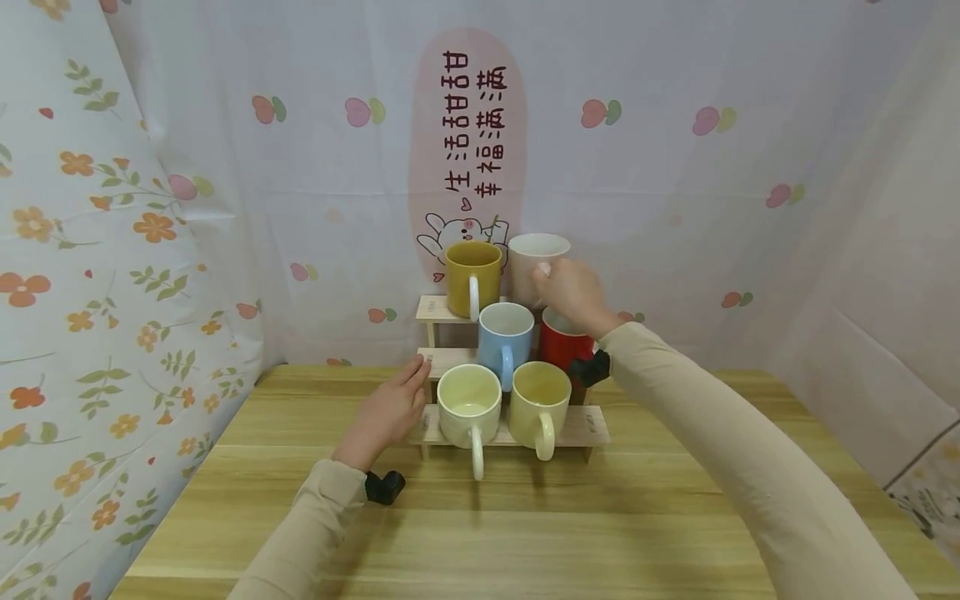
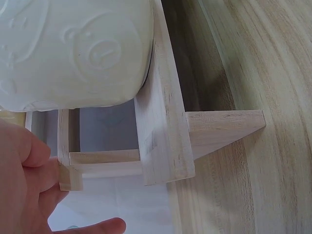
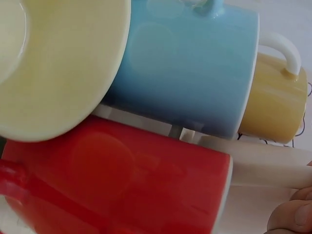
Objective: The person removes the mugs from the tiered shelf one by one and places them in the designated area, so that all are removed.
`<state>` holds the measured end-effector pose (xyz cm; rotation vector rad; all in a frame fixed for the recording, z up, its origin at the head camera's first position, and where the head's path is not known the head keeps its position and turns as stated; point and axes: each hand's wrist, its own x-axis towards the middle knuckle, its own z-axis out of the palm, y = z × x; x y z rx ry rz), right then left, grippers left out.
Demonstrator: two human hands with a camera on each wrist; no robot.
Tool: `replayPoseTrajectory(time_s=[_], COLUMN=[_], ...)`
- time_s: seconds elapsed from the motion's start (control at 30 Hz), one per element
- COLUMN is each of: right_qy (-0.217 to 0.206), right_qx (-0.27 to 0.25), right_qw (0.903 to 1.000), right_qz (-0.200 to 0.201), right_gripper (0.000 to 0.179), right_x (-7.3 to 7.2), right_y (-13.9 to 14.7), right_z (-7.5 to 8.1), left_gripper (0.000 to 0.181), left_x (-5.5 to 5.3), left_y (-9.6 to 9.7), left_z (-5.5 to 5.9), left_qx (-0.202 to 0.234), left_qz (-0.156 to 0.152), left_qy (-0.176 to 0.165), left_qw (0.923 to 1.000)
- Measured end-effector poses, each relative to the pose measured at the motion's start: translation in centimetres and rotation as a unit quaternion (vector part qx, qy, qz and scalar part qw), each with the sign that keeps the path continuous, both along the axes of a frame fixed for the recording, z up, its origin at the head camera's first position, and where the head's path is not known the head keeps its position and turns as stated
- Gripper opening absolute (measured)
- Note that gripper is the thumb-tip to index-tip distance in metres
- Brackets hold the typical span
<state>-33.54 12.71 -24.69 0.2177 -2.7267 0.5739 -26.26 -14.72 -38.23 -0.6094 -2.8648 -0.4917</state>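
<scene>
A wooden stepped rack [image 1: 592,425] holds mugs on three tiers. My right hand [image 1: 573,292] grips the handle of the white mug [image 1: 536,246] at the top tier's right end; the hand hides part of that mug. At the rack's left side, my left hand [image 1: 386,417] holds the end of the middle tier [image 2: 70,178], fingers bent around the wood. Below my right forearm stands the red mug [image 1: 558,346], partly covered. Closest to my left hand is the cream mug [image 1: 468,417] with a raised bear face, on the bottom tier.
A mustard mug [image 1: 472,279] stands on the top tier, left of the white one. The blue mug [image 1: 505,333] sits on the middle tier, and a pale yellow mug [image 1: 538,404] on the bottom one. Behind the wooden table [image 1: 525,533] hangs a printed curtain [image 1: 315,208].
</scene>
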Motion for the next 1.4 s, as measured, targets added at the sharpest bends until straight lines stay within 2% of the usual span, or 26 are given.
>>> replayPoseTrajectory(time_s=[0.13, 0.33, 0.63, 0.87, 1.07, 1.2, 1.4], right_qy=[0.012, 0.018, 0.028, 0.045, 0.038, 0.011, 0.023], right_qx=[-0.004, -0.003, -0.014, -0.001, -0.01, -0.034, -0.031], right_qw=[0.9999, 0.9998, 0.9993, 0.9986, 0.9987, 0.9984, 0.9979], right_qz=[0.003, -0.004, -0.019, -0.027, -0.032, -0.043, -0.051], right_gripper=[0.044, 0.043, 0.044, 0.047, 0.048, 0.048, 0.055], right_x=[0.0, 0.1, 0.3, 0.4, 1.0, 1.3, 1.5], right_y=[0.4, 0.9, 2.2, 3.6, 5.1, 6.0, 7.7], right_z=[0.3, 1.0, 1.5, 1.6, 1.4, 0.9, 0.1], left_gripper=[0.048, 0.049, 0.049, 0.049, 0.049, 0.049, 0.049], left_x=[-0.1, -0.2, -0.2, -0.2, -0.2, -0.1, 0.1], left_y=[0.1, 0.1, 0.1, 0.2, 0.2, 0.1, 0.1], left_z=[0.0, 0.0, 0.3, 0.3, 0.3, 0.3, 0.3], left_qx=[0.001, 0.026, 0.007, 0.019, 0.008, 0.008, 0.012], left_qz=[0.003, 0.018, 0.015, 0.029, 0.025, 0.021, 0.02], left_qy=[-0.007, -0.021, -0.028, -0.035, -0.027, -0.026, -0.024], left_qw=[1.0, 0.9993, 0.9995, 0.9988, 0.9993, 0.9994, 0.9995])
